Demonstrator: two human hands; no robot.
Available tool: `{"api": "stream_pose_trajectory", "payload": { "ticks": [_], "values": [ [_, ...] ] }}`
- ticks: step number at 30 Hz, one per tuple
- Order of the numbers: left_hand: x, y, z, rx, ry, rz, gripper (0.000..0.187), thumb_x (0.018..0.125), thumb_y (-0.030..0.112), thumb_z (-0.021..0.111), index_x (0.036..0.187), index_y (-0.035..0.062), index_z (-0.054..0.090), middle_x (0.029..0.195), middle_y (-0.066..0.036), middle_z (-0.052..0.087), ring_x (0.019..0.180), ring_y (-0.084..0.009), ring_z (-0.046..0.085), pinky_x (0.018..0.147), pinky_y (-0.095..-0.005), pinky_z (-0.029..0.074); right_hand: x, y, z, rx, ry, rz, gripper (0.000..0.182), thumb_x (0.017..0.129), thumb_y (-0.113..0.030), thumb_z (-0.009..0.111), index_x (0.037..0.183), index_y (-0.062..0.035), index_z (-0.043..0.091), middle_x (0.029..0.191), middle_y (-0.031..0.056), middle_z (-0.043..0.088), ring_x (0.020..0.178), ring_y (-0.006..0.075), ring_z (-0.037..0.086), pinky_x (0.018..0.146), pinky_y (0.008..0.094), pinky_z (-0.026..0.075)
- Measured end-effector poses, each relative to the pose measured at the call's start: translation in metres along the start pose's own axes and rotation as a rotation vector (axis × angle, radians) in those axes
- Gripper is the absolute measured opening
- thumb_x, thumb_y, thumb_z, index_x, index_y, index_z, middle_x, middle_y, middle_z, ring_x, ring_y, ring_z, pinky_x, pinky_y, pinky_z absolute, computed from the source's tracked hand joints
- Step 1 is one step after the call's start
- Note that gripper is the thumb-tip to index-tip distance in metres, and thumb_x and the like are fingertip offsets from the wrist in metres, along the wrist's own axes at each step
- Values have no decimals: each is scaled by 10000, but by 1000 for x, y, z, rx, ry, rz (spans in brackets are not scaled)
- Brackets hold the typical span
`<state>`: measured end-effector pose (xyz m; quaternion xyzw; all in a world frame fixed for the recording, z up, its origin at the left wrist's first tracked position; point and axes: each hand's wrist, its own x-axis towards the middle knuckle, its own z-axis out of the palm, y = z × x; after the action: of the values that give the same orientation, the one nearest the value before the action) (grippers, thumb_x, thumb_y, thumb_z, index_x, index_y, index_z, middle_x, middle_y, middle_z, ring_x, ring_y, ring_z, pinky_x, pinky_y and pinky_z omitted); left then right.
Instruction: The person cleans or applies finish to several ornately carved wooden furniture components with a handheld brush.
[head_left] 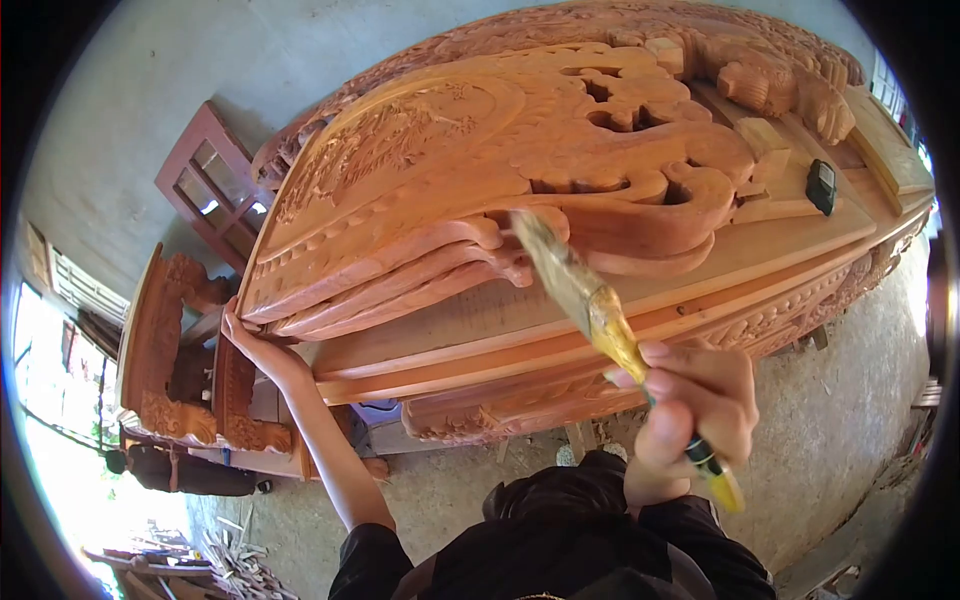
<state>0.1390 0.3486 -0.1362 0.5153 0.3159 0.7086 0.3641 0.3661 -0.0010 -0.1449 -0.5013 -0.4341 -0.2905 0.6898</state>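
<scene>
My right hand (695, 405) is closed around a paintbrush (600, 305) with pale bristles, a yellow-gold ferrule and a dark handle that ends in yellow. The brush slants up and left, its bristle tip overlapping the scrolled edge of a carved wooden panel (440, 205). This reddish-orange panel lies on top of similar pieces in a stack, with floral relief at its left and cut-out scrolls at its right. At the stack's near left corner, my left hand (262, 350) grips the panel edge, fingers up along the side and thumb below.
The stack rests on a wooden board (430, 350) over a carved base. A small black device (821, 187) sits at the right. Carved furniture (170, 370) stands left, near a framed glass panel (210, 180) against the wall. Wood scraps (245, 565) lie on the floor; a person in dark clothes (190, 470) is farther off.
</scene>
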Motion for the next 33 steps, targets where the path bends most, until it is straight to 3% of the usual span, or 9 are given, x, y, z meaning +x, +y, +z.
{"api": "stream_pose_trajectory", "payload": {
  "ticks": [2,7,10,15,20,26,28,30,33],
  "values": [
    [2,-5,-4,12,-18,50,504,1001,493,441,1320,111,516,1296,-103,530,1237,-251,520,1005,-413,456,8,8,12,60,11,-146,91,767,-55,776,777,-35,687,844,110,720,555,190,654,452,261,481],
    [-3,-1,3,38,11,89,538,1013,514,422,1347,100,505,1340,-117,509,1282,-263,495,1079,-429,397,21,0,-16,62,-269,-40,157,742,-60,823,813,-42,684,887,104,714,556,181,664,455,277,511],
    [-2,-3,-1,105,-2,141,573,1032,519,395,1391,81,482,1377,-123,495,1305,-266,483,1104,-422,376,12,13,-1,293,-28,-141,187,727,-39,822,852,-34,683,902,107,705,561,189,668,463,279,524],
    [-11,2,5,227,7,224,576,1077,495,324,1431,61,457,1405,-132,474,1314,-261,476,1116,-411,368,20,19,-12,168,-313,5,168,739,-29,802,851,-23,678,940,167,711,614,196,695,466,294,555],
    [-5,-10,-1,209,63,235,623,1081,530,301,1451,47,434,1423,-153,461,1316,-265,476,1121,-396,364,21,32,-13,405,-181,-79,182,742,-53,816,801,-28,645,926,122,710,646,194,697,483,284,564],
    [13,-26,-17,182,71,127,836,1041,656,219,1429,-47,453,1428,-182,510,1312,-257,488,1122,-381,351,20,35,-8,256,-626,62,226,731,-45,835,772,-59,613,829,69,656,599,170,664,493,271,528],
    [12,-25,-14,157,121,66,869,1029,678,224,1412,-62,471,1401,-186,535,1288,-263,508,1116,-370,355,16,35,-9,302,-505,-23,229,760,-78,823,775,-71,594,841,67,667,580,155,650,472,272,516],
    [15,-30,-18,163,141,85,887,1025,688,223,1391,-73,493,1382,-189,555,1254,-266,532,1101,-363,366,9,36,-8,452,-58,-160,219,795,-127,804,809,-73,592,861,76,673,556,132,620,443,267,494],
    [15,-29,-20,233,161,102,888,1023,692,225,1362,-71,527,1354,-186,582,1213,-262,555,1073,-363,382,17,46,-5,328,-183,-161,203,805,-157,788,879,-58,628,851,91,674,588,136,647,451,260,505]
  ]
}}
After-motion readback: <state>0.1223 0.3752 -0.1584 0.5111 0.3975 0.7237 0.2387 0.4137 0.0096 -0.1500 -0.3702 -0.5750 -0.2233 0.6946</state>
